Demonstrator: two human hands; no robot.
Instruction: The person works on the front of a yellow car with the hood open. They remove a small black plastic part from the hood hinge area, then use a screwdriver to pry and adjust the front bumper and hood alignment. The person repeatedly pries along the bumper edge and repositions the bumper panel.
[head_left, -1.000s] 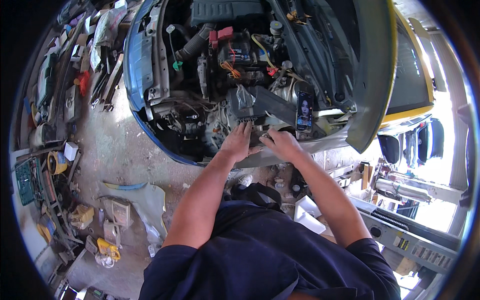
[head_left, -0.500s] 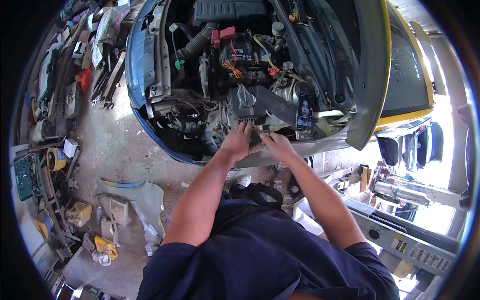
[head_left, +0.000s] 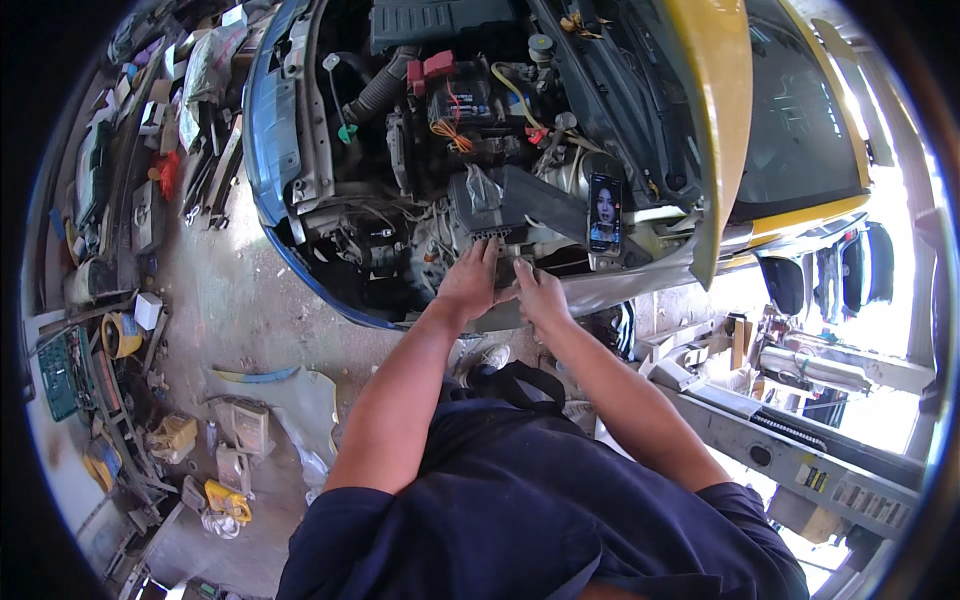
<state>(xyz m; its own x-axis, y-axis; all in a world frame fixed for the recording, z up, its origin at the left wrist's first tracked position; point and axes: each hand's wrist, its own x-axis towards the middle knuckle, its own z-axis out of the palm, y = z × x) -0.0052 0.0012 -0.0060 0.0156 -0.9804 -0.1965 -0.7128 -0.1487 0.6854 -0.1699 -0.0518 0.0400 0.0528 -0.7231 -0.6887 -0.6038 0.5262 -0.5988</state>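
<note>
Both hands are working close together at the near side of an open engine bay [head_left: 310, 125], so the step in hand seems to be fingertip work along the lower edge of a dark box [head_left: 487, 216]. That box is sitting just inside the fender [head_left: 625, 283]. The left hand [head_left: 466, 283] is lying palm down, its fingers stretching to the box's ridged edge — whether they are gripping anything, I cannot tell. The right hand [head_left: 541, 300] is holding just beside it, index finger pointing forward and the rest curling in; anything pinched there is being hidden. In my judgement, this tight spot is calling for a steady left hand and small, careful finger motions from the right.

As for writing, a phone [head_left: 605, 213] is standing right of the hands, its lit screen showing a person and some small marks too fine to make out. The battery [head_left: 470, 98], farther into the bay, is carrying a pale printed label, while a grey beam [head_left: 720, 412] at lower right is bearing a yellow-and-black sticker [head_left: 812, 474] — its lettering is staying too small to read.
</note>
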